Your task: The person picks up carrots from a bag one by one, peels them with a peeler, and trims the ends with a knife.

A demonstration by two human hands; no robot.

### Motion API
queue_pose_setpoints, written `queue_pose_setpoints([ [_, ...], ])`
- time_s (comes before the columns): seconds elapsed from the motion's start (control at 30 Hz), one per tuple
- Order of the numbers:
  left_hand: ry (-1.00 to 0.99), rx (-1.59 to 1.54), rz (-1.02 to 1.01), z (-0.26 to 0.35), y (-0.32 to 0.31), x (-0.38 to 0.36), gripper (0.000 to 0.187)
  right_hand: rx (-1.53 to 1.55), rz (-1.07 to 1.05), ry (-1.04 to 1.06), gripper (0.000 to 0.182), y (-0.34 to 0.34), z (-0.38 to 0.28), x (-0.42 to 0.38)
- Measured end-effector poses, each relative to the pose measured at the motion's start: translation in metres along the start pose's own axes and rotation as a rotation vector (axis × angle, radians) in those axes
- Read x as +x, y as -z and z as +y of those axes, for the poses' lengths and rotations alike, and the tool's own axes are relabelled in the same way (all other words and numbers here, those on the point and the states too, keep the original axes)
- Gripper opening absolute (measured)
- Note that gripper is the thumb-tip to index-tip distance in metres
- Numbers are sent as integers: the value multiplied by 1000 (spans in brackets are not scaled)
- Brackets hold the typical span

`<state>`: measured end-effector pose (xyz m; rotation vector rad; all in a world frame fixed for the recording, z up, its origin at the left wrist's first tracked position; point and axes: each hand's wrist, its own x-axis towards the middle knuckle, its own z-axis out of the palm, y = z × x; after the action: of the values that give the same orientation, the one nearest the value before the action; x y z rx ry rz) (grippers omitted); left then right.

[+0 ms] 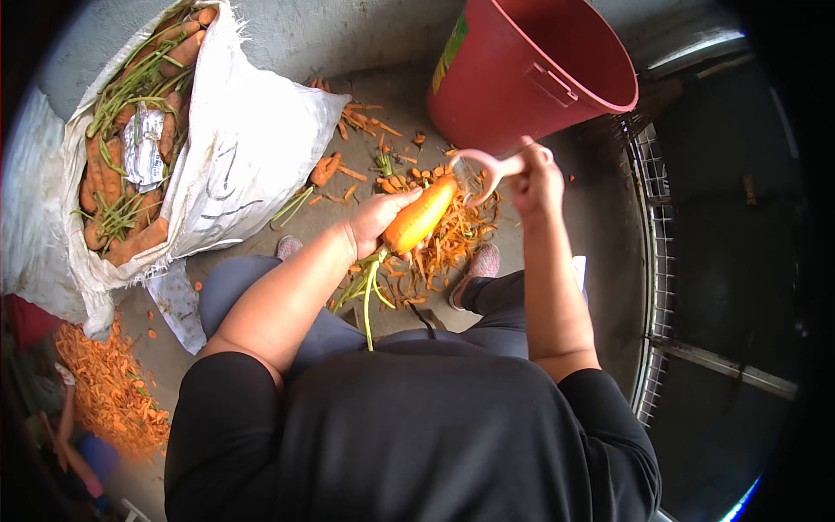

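Note:
My left hand (376, 223) is wrapped round a peeled, bright orange carrot (421, 215), whose green stems hang down toward my lap. The carrot tilts up to the right. In my right hand (537, 180) is a pale pink peeler (489, 165), gripped by its handle. The peeler's forked head is at the carrot's upper tip; whether the blade touches it is too small to tell. Below the carrot, orange peelings (461, 233) and cut pieces lie on the floor between my feet.
A white sack (252, 122) of carrots (109, 174) leans at the upper left. A red bucket (513, 91) stands at the upper right, near a metal grille (654, 174). Another peelings heap (109, 387) lies at the lower left, beside another person's arm (68, 435).

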<state>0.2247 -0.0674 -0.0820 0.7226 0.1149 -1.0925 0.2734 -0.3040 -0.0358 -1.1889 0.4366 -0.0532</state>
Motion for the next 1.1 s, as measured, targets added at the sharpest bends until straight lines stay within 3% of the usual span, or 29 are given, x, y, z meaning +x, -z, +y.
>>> queue_pose_setpoints([
  [0.1,8,-20,-24,4,-4,-2,42,32,-335,-76,12,-24,16,-37],
  [0.27,38,15,-59,5,-3,-6,45,18,125,41,12,33,17,42],
  [0.3,29,25,-49,5,-4,-7,44,126,140,12,12,36,9,39],
  [0.37,12,39,-25,3,-5,-7,43,195,33,22,11,23,0,18],
  [0.5,-9,54,-25,-4,-1,2,43,-118,-323,-58,12,-35,10,-63],
  [0.57,-11,35,-30,-5,1,5,42,-243,-391,-25,12,-37,21,-61],
  [0.77,-53,82,12,-1,5,3,39,1,-43,-53,12,12,26,20],
  [0.83,-76,62,53,-2,-6,-2,41,-111,227,59,14,19,16,34],
  [0.9,-103,26,132,-1,-18,-2,41,121,121,50,13,31,10,32],
  [0.93,-46,89,45,-1,-8,-3,42,132,112,50,11,19,6,19],
  [1.03,5,6,-30,-5,5,4,43,18,-199,-27,12,-9,12,-28],
  [1.1,-49,32,48,-8,-4,5,43,-83,-349,-64,12,-19,21,-39],
])
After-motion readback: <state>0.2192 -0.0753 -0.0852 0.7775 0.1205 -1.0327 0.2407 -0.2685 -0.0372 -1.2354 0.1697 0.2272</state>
